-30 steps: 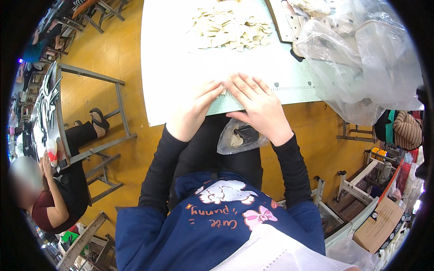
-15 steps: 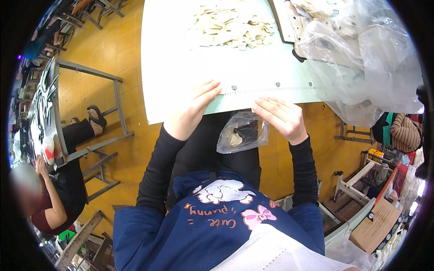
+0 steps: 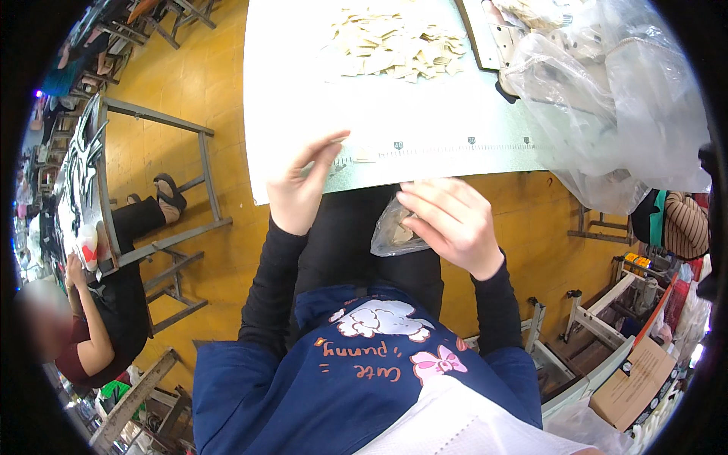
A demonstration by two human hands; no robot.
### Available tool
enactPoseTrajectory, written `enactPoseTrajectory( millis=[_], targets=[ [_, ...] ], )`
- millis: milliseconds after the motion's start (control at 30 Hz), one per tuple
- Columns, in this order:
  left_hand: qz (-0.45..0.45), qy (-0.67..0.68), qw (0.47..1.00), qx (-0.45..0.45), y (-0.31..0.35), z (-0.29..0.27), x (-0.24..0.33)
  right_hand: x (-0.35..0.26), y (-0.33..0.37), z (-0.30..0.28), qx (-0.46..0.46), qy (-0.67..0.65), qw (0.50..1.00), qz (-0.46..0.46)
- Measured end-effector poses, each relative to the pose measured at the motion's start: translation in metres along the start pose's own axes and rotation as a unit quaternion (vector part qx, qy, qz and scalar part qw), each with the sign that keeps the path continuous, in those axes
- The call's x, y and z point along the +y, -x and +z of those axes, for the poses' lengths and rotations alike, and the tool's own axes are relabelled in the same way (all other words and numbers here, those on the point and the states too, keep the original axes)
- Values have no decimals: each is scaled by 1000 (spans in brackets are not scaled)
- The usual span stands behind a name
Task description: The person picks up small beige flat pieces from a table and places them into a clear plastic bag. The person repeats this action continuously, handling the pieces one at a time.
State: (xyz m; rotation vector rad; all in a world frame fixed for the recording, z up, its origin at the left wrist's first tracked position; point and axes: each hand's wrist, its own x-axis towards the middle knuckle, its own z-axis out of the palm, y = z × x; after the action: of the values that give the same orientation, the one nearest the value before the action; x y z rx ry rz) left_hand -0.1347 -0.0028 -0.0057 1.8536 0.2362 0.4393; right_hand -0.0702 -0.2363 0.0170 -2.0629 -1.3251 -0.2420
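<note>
At the near edge of the white board point(image 3: 303, 91), my left hand point(image 3: 297, 193) is raised with thumb and index finger apart, holding nothing visible. A small pale piece point(image 3: 365, 158) lies just right of it, by the printed ruler scale point(image 3: 432, 147). My right hand point(image 3: 459, 224) is below the board's edge, over a clear plastic bag point(image 3: 387, 236) with pale pieces inside. Its fingers are curved and its thumb stands off from them; nothing shows between them. The hand covers part of the bag. Farther up the board lies a loose heap of cream-coloured flat pieces point(image 3: 402, 47).
Large clear plastic bags point(image 3: 607, 106) spread over the board's right side, beside a dark-edged metal fixture point(image 3: 485, 38). At the left, a person sits at another metal-framed table point(image 3: 114, 254). A cardboard box point(image 3: 633, 383) and racks stand at the lower right.
My left hand has lifted off the ruler edge and its thumb and index finger have parted. My right hand has moved left and down from the board's edge to the plastic bag, its fingers curling.
</note>
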Motion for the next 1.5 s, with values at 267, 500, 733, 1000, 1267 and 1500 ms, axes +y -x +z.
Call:
enactPoseTrajectory(
  millis=[267,500,733,1000,1267,1500],
  targets=[
    [-35,95,993,57,1,-27,4,20,-36,42,-112,110,985,-78],
    [-43,21,999,10,-34,-40,-4,31,-1,14,7,12,990,-140],
    [141,-303,940,-62,-78,-24,-15,4,36,5,-112,-33,992,-38],
    [135,-231,963,-44,-15,-15,-13,-1,24,8,-50,-49,997,-37],
    [138,-198,969,-49,-28,-8,-7,5,-47,52,-37,75,996,-10],
    [125,-230,961,-91,-53,-44,-2,13,-33,50,-91,100,987,-81]
  ],
)
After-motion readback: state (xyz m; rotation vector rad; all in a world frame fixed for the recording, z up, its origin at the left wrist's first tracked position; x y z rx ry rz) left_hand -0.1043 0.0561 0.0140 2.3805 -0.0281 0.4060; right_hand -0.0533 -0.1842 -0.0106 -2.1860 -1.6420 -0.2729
